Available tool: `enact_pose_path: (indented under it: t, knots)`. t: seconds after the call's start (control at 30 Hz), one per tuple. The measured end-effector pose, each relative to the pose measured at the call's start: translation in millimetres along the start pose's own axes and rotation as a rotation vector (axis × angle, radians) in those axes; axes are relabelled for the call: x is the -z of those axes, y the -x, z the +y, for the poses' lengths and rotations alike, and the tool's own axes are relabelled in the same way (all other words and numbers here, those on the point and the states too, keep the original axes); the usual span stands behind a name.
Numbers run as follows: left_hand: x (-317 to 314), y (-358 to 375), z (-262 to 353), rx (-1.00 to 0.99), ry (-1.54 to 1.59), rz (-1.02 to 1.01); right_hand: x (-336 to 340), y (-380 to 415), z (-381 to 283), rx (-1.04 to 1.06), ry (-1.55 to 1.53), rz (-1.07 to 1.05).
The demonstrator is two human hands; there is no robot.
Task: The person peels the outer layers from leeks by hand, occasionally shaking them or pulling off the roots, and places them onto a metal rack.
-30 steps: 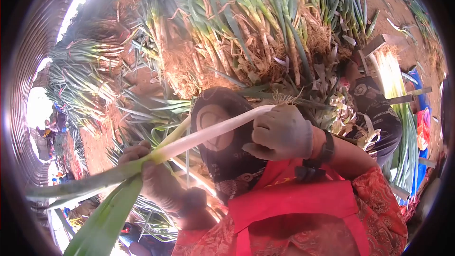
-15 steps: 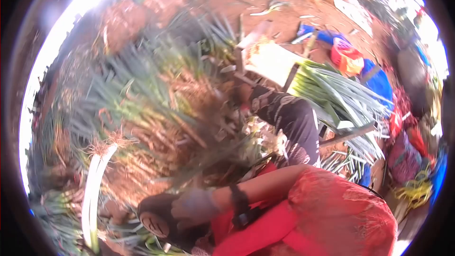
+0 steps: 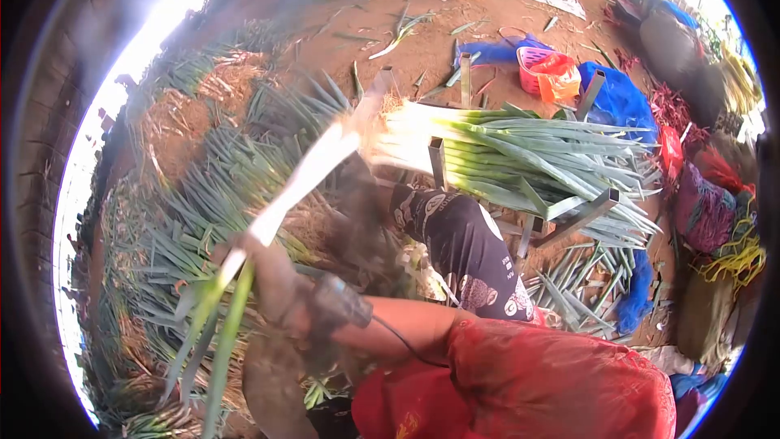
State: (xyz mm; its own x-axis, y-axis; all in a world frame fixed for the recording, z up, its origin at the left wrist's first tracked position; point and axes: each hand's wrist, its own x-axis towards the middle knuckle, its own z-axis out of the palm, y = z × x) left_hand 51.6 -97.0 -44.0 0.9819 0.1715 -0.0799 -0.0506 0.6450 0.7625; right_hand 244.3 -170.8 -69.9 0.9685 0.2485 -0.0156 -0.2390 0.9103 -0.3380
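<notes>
My right hand (image 3: 280, 280), in a dirty greyish glove with a dark device (image 3: 345, 302) strapped at the wrist, is closed around some long leeks (image 3: 305, 175). Their white stalks point up and right, and green leaves hang below the hand. Their blurred root ends are close to the root ends of a leek stack (image 3: 528, 154) lying in a metal frame (image 3: 439, 162). Below, a brownish, blurred shape looks like my left hand or forearm (image 3: 272, 386); its fingers cannot be made out.
Many loose leeks (image 3: 219, 187) cover the ground at left. Behind the frame are a pink basket (image 3: 532, 73) with an orange bag and blue netting (image 3: 613, 106). Cut leaves (image 3: 581, 289) lie under the stack. My patterned trouser knee (image 3: 463, 236) is beside the frame.
The leeks have swung from the far left toward the frame, now slanting right. My right hand has moved up and left onto them. The view has shifted, and the stack appears further left.
</notes>
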Motion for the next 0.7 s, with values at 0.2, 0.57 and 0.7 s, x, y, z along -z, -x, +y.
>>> enact_pose_path:
  t: [0.2, 0.57, 0.7]
  knots:
    - [-93, 1, 54, -0.498, -0.933, 0.066, -48, 10, -122, 0.057, 0.343, -0.236]
    - [-99, -41, 103, -0.607, -1.507, 0.07, -62, 43, -85, -0.314, 0.646, -0.926]
    - [-113, -44, 108, -0.654, -1.447, 0.134, -62, 38, -100, -0.247, 0.565, -1.05]
